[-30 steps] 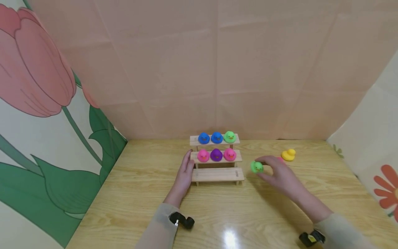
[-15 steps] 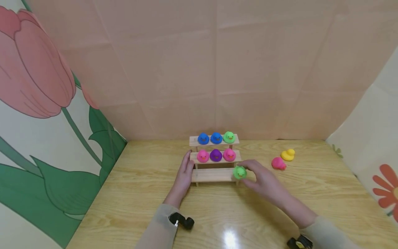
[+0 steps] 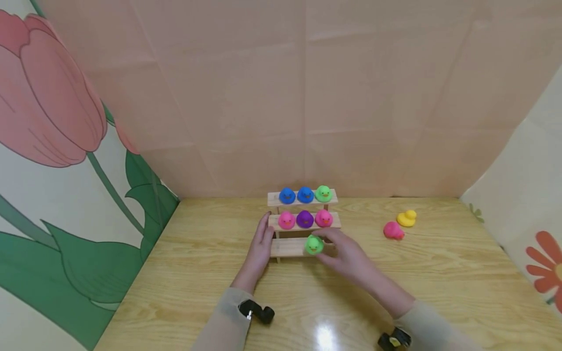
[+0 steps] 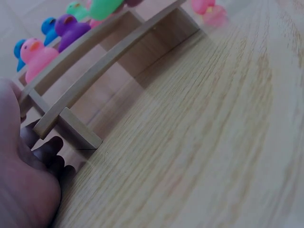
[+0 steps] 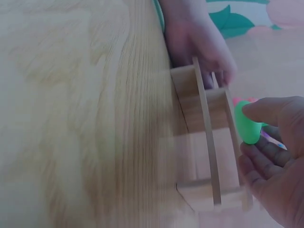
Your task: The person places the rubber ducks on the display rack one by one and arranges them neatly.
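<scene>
A three-tier wooden rack (image 3: 287, 247) stands on the table. My left hand (image 3: 260, 248) holds its left end; in the left wrist view the curled fingers (image 4: 50, 149) lie by the lowest shelf's end. With thumb and fingers my right hand (image 3: 347, 253) pinches a green rubber duck (image 3: 313, 245) just over the bottom shelf; whether it touches the wood I cannot tell. Two blue ducks (image 3: 296, 195) and another green duck (image 3: 324, 193) sit on the top shelf. On the middle shelf a purple duck (image 3: 305, 219) sits between two pink ducks (image 3: 287, 220).
To the right on the wooden table (image 3: 197, 273), a pink duck (image 3: 393, 230) lies on its side beside an upright yellow duck (image 3: 407, 218). A plain pinkish backdrop (image 3: 303, 97) closes off the back; printed flower panels flank the table.
My right hand has carried the green duck leftward from beside the rack to over the bottom shelf, uncovering the loose pink duck. My left hand has stayed at the rack's left end.
</scene>
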Motion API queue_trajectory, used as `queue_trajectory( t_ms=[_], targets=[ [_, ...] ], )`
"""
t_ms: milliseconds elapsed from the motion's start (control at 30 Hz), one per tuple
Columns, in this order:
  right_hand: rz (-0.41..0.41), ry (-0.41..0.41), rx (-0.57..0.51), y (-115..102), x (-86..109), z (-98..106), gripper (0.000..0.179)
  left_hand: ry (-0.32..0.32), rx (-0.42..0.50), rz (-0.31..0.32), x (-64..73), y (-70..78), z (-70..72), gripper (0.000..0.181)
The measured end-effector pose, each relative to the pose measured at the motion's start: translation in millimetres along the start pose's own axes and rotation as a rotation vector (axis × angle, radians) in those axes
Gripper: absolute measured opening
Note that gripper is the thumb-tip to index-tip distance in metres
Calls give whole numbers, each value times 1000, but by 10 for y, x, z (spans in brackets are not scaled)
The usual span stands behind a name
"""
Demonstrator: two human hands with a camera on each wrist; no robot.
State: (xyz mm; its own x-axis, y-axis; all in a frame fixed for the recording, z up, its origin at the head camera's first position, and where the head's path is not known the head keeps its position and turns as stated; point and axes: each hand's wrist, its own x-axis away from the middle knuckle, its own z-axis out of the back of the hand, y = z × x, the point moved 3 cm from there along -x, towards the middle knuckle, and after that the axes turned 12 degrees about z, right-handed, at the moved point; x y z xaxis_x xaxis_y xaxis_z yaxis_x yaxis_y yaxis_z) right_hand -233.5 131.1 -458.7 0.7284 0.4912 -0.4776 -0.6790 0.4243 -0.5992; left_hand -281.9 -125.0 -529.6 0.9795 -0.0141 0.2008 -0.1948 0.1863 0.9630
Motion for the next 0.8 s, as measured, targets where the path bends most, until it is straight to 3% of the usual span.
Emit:
queue_trajectory(
  t_ms=[800],
  targets=[
    [-71,-81,-7,12,-305,-448,44,-22,20,-2,-8,-15,10,55]
  ],
)
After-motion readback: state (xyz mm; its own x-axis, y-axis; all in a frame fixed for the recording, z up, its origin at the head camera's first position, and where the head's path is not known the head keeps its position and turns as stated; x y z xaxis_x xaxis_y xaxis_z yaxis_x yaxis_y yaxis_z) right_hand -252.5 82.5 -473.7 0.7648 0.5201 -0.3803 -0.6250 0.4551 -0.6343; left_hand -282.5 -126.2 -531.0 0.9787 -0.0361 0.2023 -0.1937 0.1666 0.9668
